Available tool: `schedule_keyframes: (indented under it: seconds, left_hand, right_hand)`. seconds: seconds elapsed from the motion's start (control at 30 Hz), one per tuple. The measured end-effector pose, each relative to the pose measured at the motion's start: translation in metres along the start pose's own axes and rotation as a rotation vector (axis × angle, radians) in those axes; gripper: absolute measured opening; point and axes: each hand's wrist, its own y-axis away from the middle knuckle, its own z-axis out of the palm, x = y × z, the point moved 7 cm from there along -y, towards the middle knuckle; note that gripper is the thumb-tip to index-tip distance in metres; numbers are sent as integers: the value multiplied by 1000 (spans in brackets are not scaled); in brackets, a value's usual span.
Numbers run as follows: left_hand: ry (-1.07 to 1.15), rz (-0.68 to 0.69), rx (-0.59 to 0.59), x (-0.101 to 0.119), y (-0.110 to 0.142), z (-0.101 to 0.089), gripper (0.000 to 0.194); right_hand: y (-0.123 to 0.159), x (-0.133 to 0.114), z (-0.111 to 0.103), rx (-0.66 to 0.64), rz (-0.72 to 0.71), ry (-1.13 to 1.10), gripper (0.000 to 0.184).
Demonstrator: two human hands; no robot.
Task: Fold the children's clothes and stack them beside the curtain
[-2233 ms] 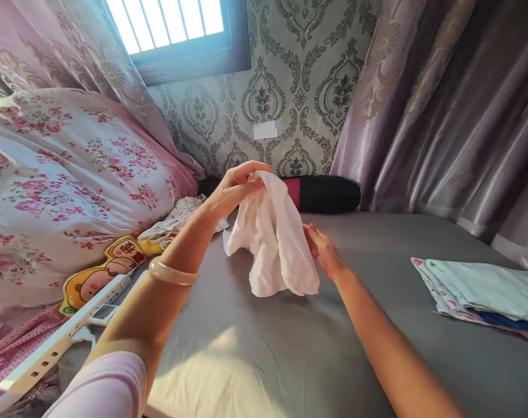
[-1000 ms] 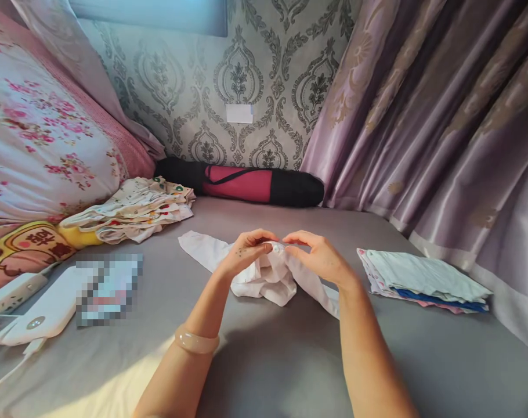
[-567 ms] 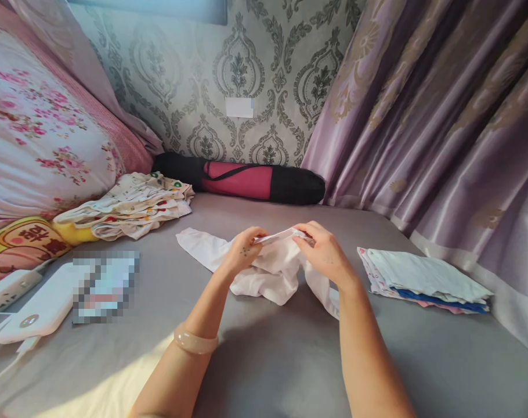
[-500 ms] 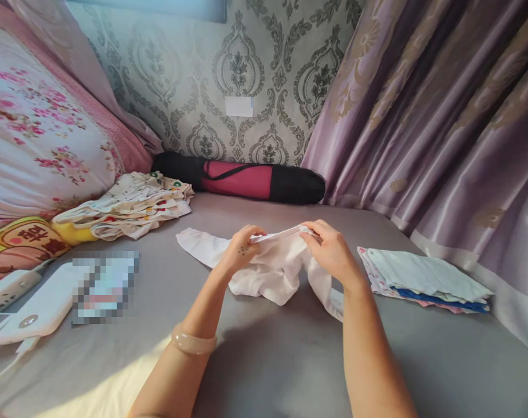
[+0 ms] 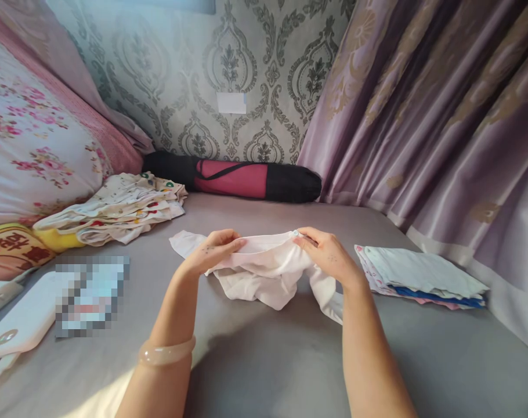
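Observation:
A small white long-sleeved garment (image 5: pixel 264 276) hangs between my two hands, its lower part bunched on the grey sheet (image 5: pixel 264 366). My left hand (image 5: pixel 216 248) is closed on the left side of its neckline, thumb on top. On the right side of the neckline, by a small button or snap, my right hand (image 5: pixel 327 252) pinches the cloth. The neck opening is stretched nearly straight between them. One sleeve lies out to the left behind my left hand; the other droops beside my right wrist. A pale bangle circles my left forearm.
Folded clothes (image 5: pixel 420 270) lie in a stack at the right. Patterned clothes (image 5: pixel 129 206) are heaped at the left, near a yellow cushion (image 5: pixel 18 249), a white device with a cable (image 5: pixel 26 316) and a blurred flat item (image 5: pixel 96 296). A black-and-red rolled bag (image 5: pixel 233 179) lies along the wall.
My left hand has moved left along the neckline, and the opening between my hands is wider and tauter. My right hand has barely shifted. The view has tilted slightly.

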Motion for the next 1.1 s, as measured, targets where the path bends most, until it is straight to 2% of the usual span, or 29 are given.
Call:
schedule_keyframes:
  seconds: [0.1, 0.2, 0.37, 0.43, 0.53, 0.67, 0.93, 1.1]
  left_hand:
    - [-4, -90, -3, -7, 0, -3, 44]
    - [-33, -145, 21, -11, 2, -9, 46]
    - [64, -102, -263, -11, 8, 4, 37]
    - [87, -100, -310, -13, 10, 5, 37]
    - [92, -98, -302, -17, 9, 1, 36]
    - [103, -105, -233, -20, 7, -6, 35]
    - [119, -87, -133, -16, 5, -9, 34]
    - [147, -70, -150, -15, 3, -3, 34]
  right_hand:
    - [0, 0, 3, -15, 30, -54, 30]
    - [1, -5, 6, -63, -13, -35, 22]
    - [1, -6, -1, -11, -57, 34, 19]
    - [0, -2, -5, 18, -45, 55, 21]
    - [-2, 4, -9, 36, -38, 76, 22]
    - [-4, 12, -11, 40, -24, 73, 25]
    - [-6, 29, -9, 26, 26, 47, 27]
    - [-6, 31, -8, 7, 31, 4, 28]
